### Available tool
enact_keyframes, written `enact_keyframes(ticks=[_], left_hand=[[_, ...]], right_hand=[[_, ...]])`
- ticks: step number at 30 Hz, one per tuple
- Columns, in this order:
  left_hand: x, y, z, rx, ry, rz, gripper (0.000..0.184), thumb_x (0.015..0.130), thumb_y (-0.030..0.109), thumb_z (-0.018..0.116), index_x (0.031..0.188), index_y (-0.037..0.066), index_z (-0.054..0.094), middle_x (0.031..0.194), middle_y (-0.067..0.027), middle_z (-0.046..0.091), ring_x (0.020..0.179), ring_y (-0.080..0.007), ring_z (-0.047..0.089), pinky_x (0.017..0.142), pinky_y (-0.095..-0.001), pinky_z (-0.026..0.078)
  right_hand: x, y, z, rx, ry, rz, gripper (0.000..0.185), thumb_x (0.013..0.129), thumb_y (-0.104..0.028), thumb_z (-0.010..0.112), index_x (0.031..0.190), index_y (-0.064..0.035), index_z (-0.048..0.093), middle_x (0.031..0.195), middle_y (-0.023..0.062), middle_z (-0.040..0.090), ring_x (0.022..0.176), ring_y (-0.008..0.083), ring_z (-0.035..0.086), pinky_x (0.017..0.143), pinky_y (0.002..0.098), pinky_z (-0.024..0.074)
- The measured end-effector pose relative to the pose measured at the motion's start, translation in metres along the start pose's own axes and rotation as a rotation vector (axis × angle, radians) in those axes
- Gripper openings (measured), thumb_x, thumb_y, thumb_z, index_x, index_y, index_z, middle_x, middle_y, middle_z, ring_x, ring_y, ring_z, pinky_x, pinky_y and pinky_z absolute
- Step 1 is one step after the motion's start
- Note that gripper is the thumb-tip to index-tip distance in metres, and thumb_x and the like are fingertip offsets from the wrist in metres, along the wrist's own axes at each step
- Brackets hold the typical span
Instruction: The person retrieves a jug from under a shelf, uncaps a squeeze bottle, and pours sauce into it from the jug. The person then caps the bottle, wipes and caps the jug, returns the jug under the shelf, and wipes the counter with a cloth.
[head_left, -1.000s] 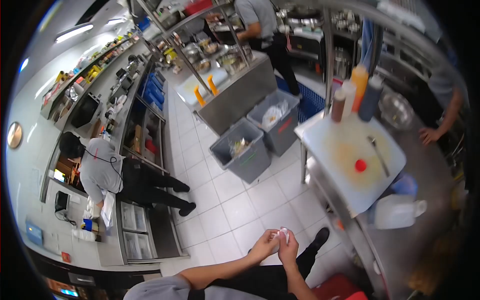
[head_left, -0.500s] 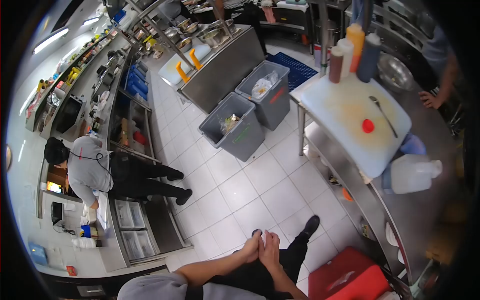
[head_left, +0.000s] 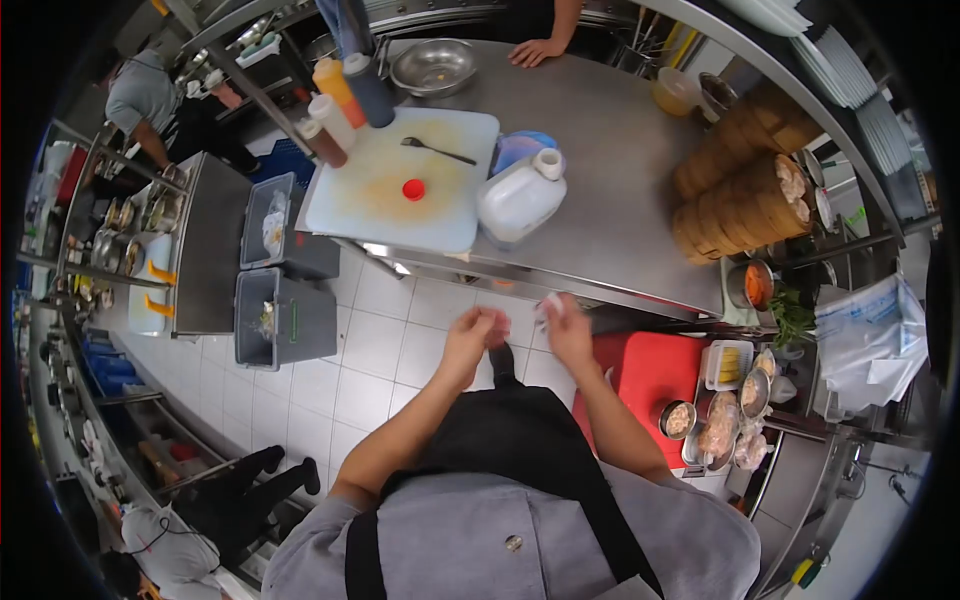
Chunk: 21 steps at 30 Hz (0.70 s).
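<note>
My left hand [head_left: 474, 338] is raised in front of the black apron [head_left: 500, 440], its fingers blurred and curled; whether it holds anything is unclear. A little to its right, my right hand [head_left: 568, 332] is closed on a small crumpled white piece [head_left: 543, 312] that looks like tissue or paper. The hands are apart, just short of the counter edge. Closest to them on the counter stands a white plastic jug [head_left: 520, 205] with an uncapped mouth. Left of it, a red cap [head_left: 413, 189] and a fork [head_left: 440, 151] lie on a stained white cutting board [head_left: 340, 205].
Squeeze bottles [head_left: 340, 115] and a metal bowl [head_left: 433, 67] stand behind the board. Stacked bamboo steamers [head_left: 740, 215] are on the right. Red container lids [head_left: 650, 375] and food bowls sit lower right. Grey bins [head_left: 300, 325] stand left. A co-worker's hand [head_left: 537, 52] rests across the counter.
My view has swung right to face the counter. My hands, formerly together, have separated, and a white piece now shows in the right one.
</note>
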<state>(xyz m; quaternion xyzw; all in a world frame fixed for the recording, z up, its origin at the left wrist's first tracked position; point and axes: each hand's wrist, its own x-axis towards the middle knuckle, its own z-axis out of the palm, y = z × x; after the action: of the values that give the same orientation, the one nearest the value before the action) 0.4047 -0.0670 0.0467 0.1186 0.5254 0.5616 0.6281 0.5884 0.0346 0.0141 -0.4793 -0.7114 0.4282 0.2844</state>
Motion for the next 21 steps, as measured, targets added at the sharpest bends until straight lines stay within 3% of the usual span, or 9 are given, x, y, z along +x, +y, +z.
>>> enact_keyframes(ticks=[1, 5, 7, 9, 11, 13, 15, 17, 21], left_hand=[[0.005, 0.019, 0.017, 0.149, 0.075, 0.231, 0.022, 0.104, 0.021, 0.056, 0.111, 0.002, 0.065, 0.102, -0.0079, 0.072, 0.09, -0.0194, 0.068, 0.088, -0.0343, 0.054], [0.027, 0.106, 0.055, 0.326, -0.015, 0.541, 0.02, 0.099, 0.016, 0.064, 0.112, 0.002, 0.065, 0.106, -0.0121, 0.071, 0.094, -0.0235, 0.067, 0.085, -0.0351, 0.053], [0.051, 0.139, 0.065, 0.836, 0.209, 0.995, 0.031, 0.091, 0.02, 0.072, 0.116, 0.003, 0.064, 0.108, -0.0166, 0.07, 0.097, -0.0308, 0.065, 0.086, -0.0408, 0.052], [0.089, 0.155, 0.076, 1.071, 0.342, 1.163, 0.041, 0.087, 0.024, 0.074, 0.12, 0.003, 0.061, 0.11, -0.0212, 0.067, 0.102, -0.0367, 0.062, 0.087, -0.0454, 0.05], [0.126, 0.147, 0.08, 1.162, 0.339, 1.082, 0.041, 0.088, 0.025, 0.074, 0.119, 0.002, 0.059, 0.108, -0.0207, 0.068, 0.099, -0.0369, 0.064, 0.086, -0.0468, 0.05], [0.146, 0.149, 0.081, 1.249, 0.325, 1.027, 0.04, 0.089, 0.026, 0.073, 0.117, 0.002, 0.058, 0.107, -0.0202, 0.069, 0.096, -0.0372, 0.065, 0.084, -0.0481, 0.05], [0.151, 0.141, 0.075, 1.241, 0.293, 1.084, 0.04, 0.092, 0.033, 0.07, 0.113, 0.002, 0.056, 0.092, -0.0184, 0.071, 0.087, -0.0391, 0.068, 0.08, -0.0496, 0.051], [0.151, 0.144, 0.074, 1.216, 0.266, 1.079, 0.038, 0.091, 0.032, 0.072, 0.11, 0.003, 0.055, 0.089, -0.0179, 0.07, 0.081, -0.0397, 0.067, 0.078, -0.0503, 0.051], [0.154, 0.146, 0.07, 1.193, 0.219, 1.133, 0.036, 0.089, 0.026, 0.075, 0.105, 0.004, 0.052, 0.087, -0.0189, 0.07, 0.077, -0.0399, 0.068, 0.073, -0.0501, 0.051]], right_hand=[[0.018, -0.002, -0.02, 0.003, 0.085, 0.007, 0.024, 0.103, -0.027, 0.062, 0.113, -0.0053, 0.064, 0.09, 0.0176, 0.069, 0.076, 0.0299, 0.068, 0.069, 0.0411, 0.0523], [0.119, -0.025, -0.068, -0.055, 0.403, -0.213, 0.023, 0.1, -0.028, 0.067, 0.1, -0.0054, 0.074, 0.089, 0.0128, 0.062, 0.081, 0.0258, 0.058, 0.074, 0.0372, 0.0481], [0.166, -0.076, -0.087, -0.182, 0.522, -0.321, 0.023, 0.099, -0.028, 0.069, 0.101, -0.0072, 0.077, 0.091, 0.0123, 0.062, 0.085, 0.0269, 0.057, 0.077, 0.0382, 0.0478], [0.212, -0.118, -0.085, -0.21, 0.584, -0.43, 0.026, 0.099, -0.031, 0.068, 0.103, -0.0082, 0.078, 0.094, 0.0125, 0.062, 0.09, 0.0286, 0.057, 0.081, 0.0399, 0.0475], [0.246, -0.118, -0.071, -0.207, 0.551, -0.439, 0.029, 0.1, -0.034, 0.066, 0.103, -0.0084, 0.078, 0.095, 0.0132, 0.062, 0.093, 0.0297, 0.057, 0.084, 0.0408, 0.0473], [0.267, -0.102, -0.052, -0.205, -0.102, -0.251, 0.036, 0.102, -0.04, 0.061, 0.107, -0.0077, 0.077, 0.099, 0.0151, 0.062, 0.105, 0.032, 0.057, 0.092, 0.0413, 0.0466], [0.254, -0.096, -0.054, -0.218, -0.133, -0.246, 0.04, 0.103, -0.041, 0.058, 0.11, -0.0068, 0.076, 0.101, 0.0161, 0.062, 0.108, 0.0333, 0.057, 0.094, 0.0418, 0.0464], [0.238, -0.123, -0.07, -0.396, -0.289, -0.224, 0.039, 0.103, -0.037, 0.058, 0.12, -0.004, 0.069, 0.11, 0.0166, 0.06, 0.114, 0.0353, 0.057, 0.099, 0.0424, 0.0455], [0.218, -0.119, -0.079, -0.398, -0.307, -0.373, 0.035, 0.101, -0.03, 0.062, 0.123, -0.0036, 0.066, 0.111, 0.0163, 0.057, 0.111, 0.0357, 0.057, 0.098, 0.0427, 0.0457]])
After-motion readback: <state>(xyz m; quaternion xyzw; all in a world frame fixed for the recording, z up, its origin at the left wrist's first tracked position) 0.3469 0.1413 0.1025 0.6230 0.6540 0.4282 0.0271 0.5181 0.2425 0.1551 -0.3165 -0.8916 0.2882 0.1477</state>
